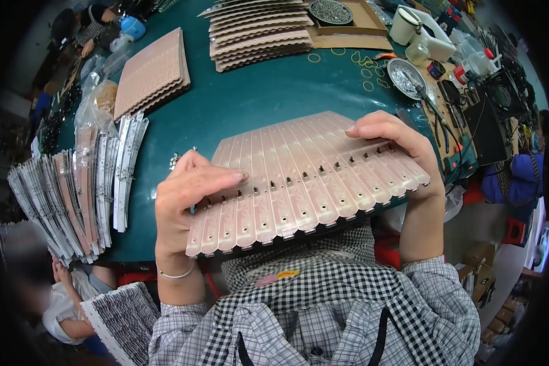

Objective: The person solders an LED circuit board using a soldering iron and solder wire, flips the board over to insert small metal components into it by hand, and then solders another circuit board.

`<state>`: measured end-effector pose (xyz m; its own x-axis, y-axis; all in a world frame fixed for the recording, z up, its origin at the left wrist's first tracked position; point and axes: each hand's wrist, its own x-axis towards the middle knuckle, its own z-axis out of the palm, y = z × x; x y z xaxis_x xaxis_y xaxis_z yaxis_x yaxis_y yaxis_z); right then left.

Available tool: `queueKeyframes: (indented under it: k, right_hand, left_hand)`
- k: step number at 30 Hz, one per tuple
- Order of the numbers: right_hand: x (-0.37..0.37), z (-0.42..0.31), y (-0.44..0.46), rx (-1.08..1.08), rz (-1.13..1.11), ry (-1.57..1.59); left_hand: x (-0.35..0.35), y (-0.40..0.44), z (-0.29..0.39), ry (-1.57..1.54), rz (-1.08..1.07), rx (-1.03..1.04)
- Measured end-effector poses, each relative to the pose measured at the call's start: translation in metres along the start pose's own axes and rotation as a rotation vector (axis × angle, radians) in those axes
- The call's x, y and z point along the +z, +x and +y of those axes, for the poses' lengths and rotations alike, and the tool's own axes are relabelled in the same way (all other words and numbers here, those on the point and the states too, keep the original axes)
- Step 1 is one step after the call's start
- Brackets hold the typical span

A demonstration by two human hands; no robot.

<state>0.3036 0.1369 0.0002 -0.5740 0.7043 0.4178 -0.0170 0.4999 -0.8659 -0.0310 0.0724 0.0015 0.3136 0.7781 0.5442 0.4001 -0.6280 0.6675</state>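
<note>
A pale pink panel of joined narrow strips (287, 158) is held tilted over the near edge of the table. Its near edge is notched, and a row of small dark pins (305, 175) stands up across it beside small holes. My left hand (186, 195) grips the panel's left side, with thumb and fingertips on top near the pins. On the opposite side, my right hand (402, 140) clasps the edge with its fingers over the upper face. Small shiny metal parts (175, 160) lie on the table just beyond my left hand. The panel's underside is hidden.
Stacked similar panels (259, 36) stand at the back, with another pile (154, 73) to their left. Bundled silvery strips (107, 177) fill the left side. Rubber bands (366, 73), a dish of small parts (407, 79) and pliers (436, 116) lie right. Other people are at left.
</note>
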Motion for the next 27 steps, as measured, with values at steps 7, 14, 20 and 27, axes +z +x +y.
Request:
queueKeyframes:
  k: [7, 14, 20, 27]
  right_hand:
    - [-0.003, -0.008, 0.005, 0.035, -0.044, -0.014]
    - [0.005, -0.003, 0.001, 0.04, 0.031, 0.02]
    - [0.001, -0.002, 0.001, 0.046, 0.034, 0.073]
    - [0.005, 0.003, 0.002, 0.035, 0.088, 0.115]
  left_hand:
    - [-0.007, -0.009, -0.005, -0.02, 0.106, -0.008]
    - [-0.014, -0.006, -0.002, -0.02, 0.069, -0.036]
    - [-0.01, 0.014, -0.012, -0.014, -0.153, 0.094]
    - [-0.015, -0.019, -0.017, -0.371, 0.11, -0.161]
